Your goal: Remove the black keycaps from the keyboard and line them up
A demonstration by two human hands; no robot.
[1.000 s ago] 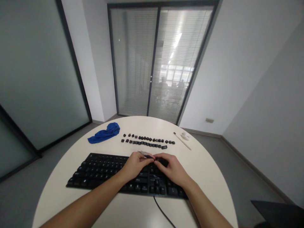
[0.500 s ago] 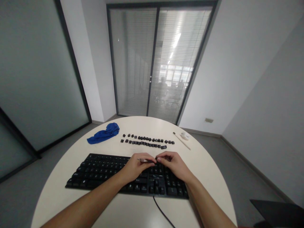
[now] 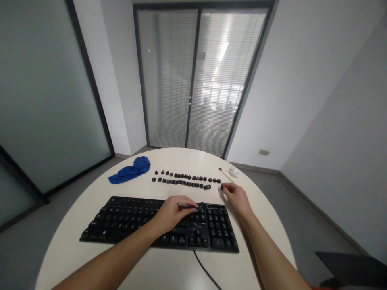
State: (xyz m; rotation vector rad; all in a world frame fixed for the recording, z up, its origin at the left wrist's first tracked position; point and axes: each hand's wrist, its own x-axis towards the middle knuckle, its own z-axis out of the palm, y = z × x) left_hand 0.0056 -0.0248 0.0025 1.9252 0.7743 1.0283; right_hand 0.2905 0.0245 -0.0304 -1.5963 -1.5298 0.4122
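A black keyboard (image 3: 133,215) lies in front of me, its cable (image 3: 205,270) running toward the near edge. Over its upper right middle, my left hand (image 3: 173,211) is closed around a slim metallic tool (image 3: 183,205); its exact kind is too small to tell. My right hand (image 3: 237,198) is past the keyboard's far right corner, pinching a small black keycap (image 3: 222,187) at the table top. Left of that keycap, several loose black keycaps (image 3: 181,182) lie in two rows, with a wider keycap (image 3: 207,187) at the right end of the nearer row.
On the round pale table (image 3: 169,268), a blue cloth (image 3: 131,171) lies at the far left. A thin brush (image 3: 225,174) and a small white item (image 3: 234,172) lie at the far right. A dark object (image 3: 347,264) stands beyond the table at lower right.
My right hand has moved from beside my left hand over the keyboard to the far right, near the keycap rows, carrying a keycap. My left hand has stayed nearly in place.
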